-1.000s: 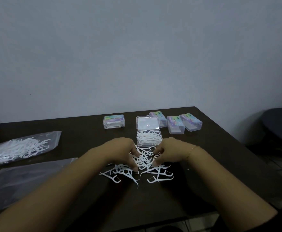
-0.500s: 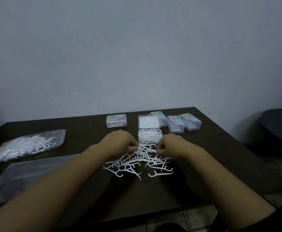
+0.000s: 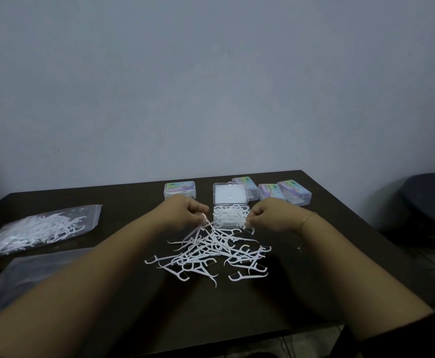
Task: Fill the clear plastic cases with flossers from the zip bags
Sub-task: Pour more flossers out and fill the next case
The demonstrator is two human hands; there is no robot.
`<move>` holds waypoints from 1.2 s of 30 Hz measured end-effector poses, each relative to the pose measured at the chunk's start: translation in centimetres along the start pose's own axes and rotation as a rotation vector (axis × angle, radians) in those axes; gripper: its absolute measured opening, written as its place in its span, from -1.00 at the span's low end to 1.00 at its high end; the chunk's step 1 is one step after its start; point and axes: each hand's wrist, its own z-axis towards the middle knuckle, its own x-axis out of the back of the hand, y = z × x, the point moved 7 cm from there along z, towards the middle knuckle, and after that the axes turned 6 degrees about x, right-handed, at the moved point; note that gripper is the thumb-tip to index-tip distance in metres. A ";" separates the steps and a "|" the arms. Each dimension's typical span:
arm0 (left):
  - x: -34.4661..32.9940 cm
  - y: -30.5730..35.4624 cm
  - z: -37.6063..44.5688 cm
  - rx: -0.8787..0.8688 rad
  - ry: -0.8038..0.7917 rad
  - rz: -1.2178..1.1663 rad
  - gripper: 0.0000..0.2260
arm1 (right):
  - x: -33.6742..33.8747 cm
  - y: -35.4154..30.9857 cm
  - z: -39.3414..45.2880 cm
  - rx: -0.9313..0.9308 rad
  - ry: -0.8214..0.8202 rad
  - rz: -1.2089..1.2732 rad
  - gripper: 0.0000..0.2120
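An open clear plastic case (image 3: 230,200) stands mid-table, lid up, its tray heaped with white flossers. In front of it a loose pile of flossers (image 3: 211,251) lies on the dark table (image 3: 340,228). My left hand (image 3: 185,211) pinches flossers just left of the case. My right hand (image 3: 270,215) pinches flossers at the case's right corner. Both hands hover above the far edge of the pile. A zip bag (image 3: 40,229) with flossers lies at the far left.
An emptied clear bag (image 3: 30,272) lies flat at the left front. One closed case (image 3: 180,190) stands left of the open one, and three closed cases (image 3: 283,193) are grouped to its right. A dark chair (image 3: 428,202) is beyond the table's right edge.
Both hands rose from the pile and moved away from me toward the open case, each carrying flossers. The pile now lies uncovered.
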 end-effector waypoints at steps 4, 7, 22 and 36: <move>0.2 0.0 0.9 0.017 0.022 -0.028 -0.80 | 0.9 0.4 2.2 -0.017 0.073 -0.157 -0.76; 0.0 0.0 1.4 0.043 -0.009 -0.137 -0.80 | 1.3 0.6 4.0 -0.029 0.066 -0.327 -0.75; -1.2 5.0 5.4 -0.139 0.054 -0.061 -0.53 | 1.9 1.2 7.0 -0.006 0.014 -0.389 -0.68; -2.4 4.2 5.7 -0.129 0.139 -0.098 -0.60 | 1.0 3.9 5.3 0.034 0.266 -0.125 -0.73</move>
